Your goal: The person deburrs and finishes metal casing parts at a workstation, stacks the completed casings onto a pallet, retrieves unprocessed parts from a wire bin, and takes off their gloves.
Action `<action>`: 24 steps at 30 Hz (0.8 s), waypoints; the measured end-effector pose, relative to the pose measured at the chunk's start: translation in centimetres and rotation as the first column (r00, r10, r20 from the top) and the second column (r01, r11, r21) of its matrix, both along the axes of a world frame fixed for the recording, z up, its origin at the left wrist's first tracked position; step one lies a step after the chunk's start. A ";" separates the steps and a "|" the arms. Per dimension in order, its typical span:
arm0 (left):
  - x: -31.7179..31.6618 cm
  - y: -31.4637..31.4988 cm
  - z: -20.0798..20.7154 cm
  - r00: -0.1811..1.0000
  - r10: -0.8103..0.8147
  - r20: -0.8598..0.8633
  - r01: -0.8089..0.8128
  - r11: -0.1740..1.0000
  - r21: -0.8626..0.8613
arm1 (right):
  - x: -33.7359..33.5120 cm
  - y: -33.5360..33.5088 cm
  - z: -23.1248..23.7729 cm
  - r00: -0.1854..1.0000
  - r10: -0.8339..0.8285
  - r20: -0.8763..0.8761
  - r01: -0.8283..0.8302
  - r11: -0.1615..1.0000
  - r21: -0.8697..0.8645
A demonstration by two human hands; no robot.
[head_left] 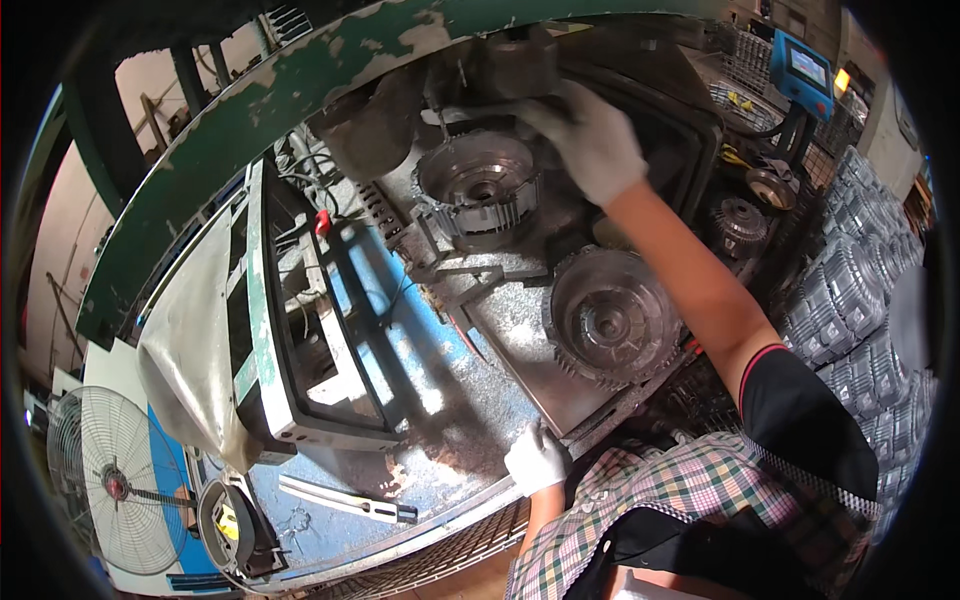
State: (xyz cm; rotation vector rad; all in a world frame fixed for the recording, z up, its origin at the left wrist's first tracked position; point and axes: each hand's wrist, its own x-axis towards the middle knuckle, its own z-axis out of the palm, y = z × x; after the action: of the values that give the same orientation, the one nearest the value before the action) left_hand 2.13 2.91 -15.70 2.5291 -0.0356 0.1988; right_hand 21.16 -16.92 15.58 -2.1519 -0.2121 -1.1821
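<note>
My right hand (597, 145), in a white glove, reaches up under the machine's dark head, above and beside a round finned metal housing (487, 217). Its fingers point left and are blurred, so their grip cannot be made out; a pale narrow strip shows just past them. The finned housing sits upright on the machine bed, open side up. Nearer to me, a second finned housing (610, 318) lies on a metal plate (520, 350), its bowl facing up. My left hand (540, 458), also white-gloved, is curled closed at the table's front edge; whatever lies under its fingers is hidden.
A green beam (250, 90) arches across the top. At left are a metal frame (265, 330), a fan (112, 480) and a pale flat bar (345, 500). A blue control panel (802, 72) stands at far right, above stacked finned housings (835, 300). Metal chips litter the blue table (440, 400).
</note>
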 end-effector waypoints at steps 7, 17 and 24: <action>-0.1 0.2 0.4 0.999 0.033 -0.033 -0.034 0.999 -0.007 | 9.4 3.7 -0.4 0.971 0.063 -0.232 -0.001 0.966 0.257; -0.1 -0.5 0.6 0.999 0.031 0.036 -0.032 0.999 0.015 | -4.3 3.6 -3.7 0.946 0.063 0.317 0.031 0.959 -0.283; -0.1 -0.7 -0.4 0.996 0.082 0.016 -0.083 0.994 0.074 | -4.4 1.0 -3.3 0.982 0.161 0.094 -0.143 0.974 -0.175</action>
State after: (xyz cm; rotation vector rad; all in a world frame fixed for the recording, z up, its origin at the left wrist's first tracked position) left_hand 2.05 2.17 -16.07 2.6059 0.0580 0.2517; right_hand 16.76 -15.89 12.33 -2.1721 -0.5325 -1.2293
